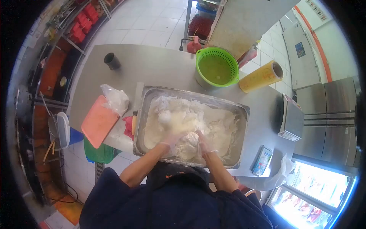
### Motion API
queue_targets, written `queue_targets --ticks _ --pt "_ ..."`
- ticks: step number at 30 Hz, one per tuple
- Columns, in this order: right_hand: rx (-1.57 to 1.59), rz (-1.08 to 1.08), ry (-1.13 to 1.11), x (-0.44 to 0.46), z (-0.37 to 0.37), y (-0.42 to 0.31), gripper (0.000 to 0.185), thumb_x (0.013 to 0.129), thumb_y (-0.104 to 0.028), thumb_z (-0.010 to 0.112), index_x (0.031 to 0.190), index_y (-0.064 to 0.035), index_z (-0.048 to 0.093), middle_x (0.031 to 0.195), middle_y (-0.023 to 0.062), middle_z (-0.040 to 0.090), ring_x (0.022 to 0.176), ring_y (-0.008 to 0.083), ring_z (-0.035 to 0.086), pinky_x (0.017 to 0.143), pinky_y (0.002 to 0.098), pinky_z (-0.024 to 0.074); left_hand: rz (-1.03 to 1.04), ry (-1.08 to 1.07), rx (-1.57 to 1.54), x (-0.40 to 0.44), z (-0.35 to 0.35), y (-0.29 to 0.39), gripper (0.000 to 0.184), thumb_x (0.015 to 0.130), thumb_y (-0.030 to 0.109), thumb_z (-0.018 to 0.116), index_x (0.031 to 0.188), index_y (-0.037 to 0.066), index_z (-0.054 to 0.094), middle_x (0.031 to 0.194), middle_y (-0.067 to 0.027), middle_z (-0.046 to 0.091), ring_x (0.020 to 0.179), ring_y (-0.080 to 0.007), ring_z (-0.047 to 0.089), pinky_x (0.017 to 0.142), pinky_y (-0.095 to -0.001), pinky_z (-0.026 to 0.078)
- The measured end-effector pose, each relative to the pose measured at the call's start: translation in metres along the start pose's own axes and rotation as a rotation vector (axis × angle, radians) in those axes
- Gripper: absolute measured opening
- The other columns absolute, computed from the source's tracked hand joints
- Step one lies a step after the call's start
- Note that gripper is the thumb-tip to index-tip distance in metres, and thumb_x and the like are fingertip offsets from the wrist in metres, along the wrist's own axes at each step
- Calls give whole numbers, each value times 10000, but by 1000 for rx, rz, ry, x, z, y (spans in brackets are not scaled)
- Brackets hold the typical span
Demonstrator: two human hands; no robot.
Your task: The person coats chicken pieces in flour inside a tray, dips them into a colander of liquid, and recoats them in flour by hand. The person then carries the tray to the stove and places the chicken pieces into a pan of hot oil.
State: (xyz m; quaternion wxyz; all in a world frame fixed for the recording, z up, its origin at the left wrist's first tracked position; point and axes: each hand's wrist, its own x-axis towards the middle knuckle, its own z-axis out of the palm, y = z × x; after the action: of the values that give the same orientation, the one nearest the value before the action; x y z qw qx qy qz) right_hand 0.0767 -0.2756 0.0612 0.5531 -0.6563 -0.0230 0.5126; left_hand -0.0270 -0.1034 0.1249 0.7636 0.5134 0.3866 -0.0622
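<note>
"Hands, two: left hand (176, 139) and right hand (204, 144), either side of a floury clump (189, 144) in white powder (225, 117). Fingers partly buried; from my remote station I cannot tell whether they are spread, pressed together or pinching."

"Progress, as you judge it?"

"Partway, I would say. Done: powder in the metal tray (244, 128), heaped at the far side, clumped between the hands. Left: loose powder toward the tray's right, seemingly little worked. What lies beneath, I cannot tell."

"Counts, largest first?"

"Steel table (160, 61), one. Tray, one, at the table's near side, holding the powder. Green basket (231, 65), one, beyond the tray. Pink board (100, 121), one, left. Scale (292, 119), one, right. Yellow roll (261, 78), one, beside the basket. Crumpled clear plastic (115, 100), two pieces: one overlapping the board, one at the table's right edge. Blue packet (262, 161), one. Black cup (112, 61), one, far left."
</note>
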Motion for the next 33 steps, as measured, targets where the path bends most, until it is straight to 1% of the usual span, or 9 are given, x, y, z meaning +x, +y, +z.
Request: queue_targets --ticks 5,8,10,12,15,19,24,30,33 --pt "-1065 -283 44 -21 -19 -42 404 1019 -303 564 1330 -46 596 1131 123 728 1076 261 676 910 377 529 352 20 224 29 -23 -36 724 912 264 774 1455 -94 456 1324 -176 630 1134 -211 643 953 -356 537" --pt "-77 -296 116 -25 -30 -69 356 976 -257 621 1257 -38 631 1046 145 752 979 302 710 830 394 536 344 204 437 39 -33 -17 753 902 250 774 1480 -78 421 1308 -201 639 1131 -238 655 960 -386 541" --pt "-285 -227 414 -17 -57 -89 457 919 -235 713 1298 -5 608 1188 190 682 1097 298 651 1039 402 472 321 392 675 39 -36 20 764 890 232 776 1491 -66 410 1300 -209 647 1137 -258 660 970 -399 538" --pt "-680 -309 813 16 -84 -58 435 917 -322 720 1223 -17 660 1135 169 717 1067 302 678 980 405 499 168 558 993 30 -44 64 776 888 299 756 1497 -39 413 1333 -229 636 1215 -303 634 1035 -412 500" --pt "-841 42 845 11 -69 -90 640 875 -489 760 1281 -4 666 1273 161 700 1212 260 634 1031 397 481 82 614 947 97 -80 -4 917 852 526 732 1518 -15 407 1408 -243 586 1300 -320 590 1062 -442 479" --pt "-334 -166 413 69 -68 -43 770 928 -546 670 1458 -3 538 1515 169 529 1383 228 498 1147 392 373 345 568 686 88 -67 4 761 938 557 627 1445 0 520 1393 -206 610 1307 -291 581 1062 -409 478" --pt "-76 159 160 89 -12 -71 698 1027 -503 534 1539 -35 459 1571 134 475 1436 225 436 1220 390 252 -179 -232 -221 111 -68 -17 654 987 487 603 1516 116 502 1507 -126 513 1385 -260 464 1125 -411 414" --pt "-774 -345 -263 72 -66 -23 763 1000 -543 563 1536 -13 444 1552 152 483 1413 279 443 1203 408 275 -184 -105 -22 94 -70 -4 574 1056 475 465 1487 102 529 1476 -124 533 1312 -251 513 1122 -407 408" --pt "-707 9 -202 28 -78 -47 675 992 -384 604 1579 -119 404 1608 176 417 1431 242 449 1190 410 325 -237 46 15 68 -79 -8 562 1066 455 454 1472 75 535 1483 -140 529 1315 -251 522 1122 -398 407"
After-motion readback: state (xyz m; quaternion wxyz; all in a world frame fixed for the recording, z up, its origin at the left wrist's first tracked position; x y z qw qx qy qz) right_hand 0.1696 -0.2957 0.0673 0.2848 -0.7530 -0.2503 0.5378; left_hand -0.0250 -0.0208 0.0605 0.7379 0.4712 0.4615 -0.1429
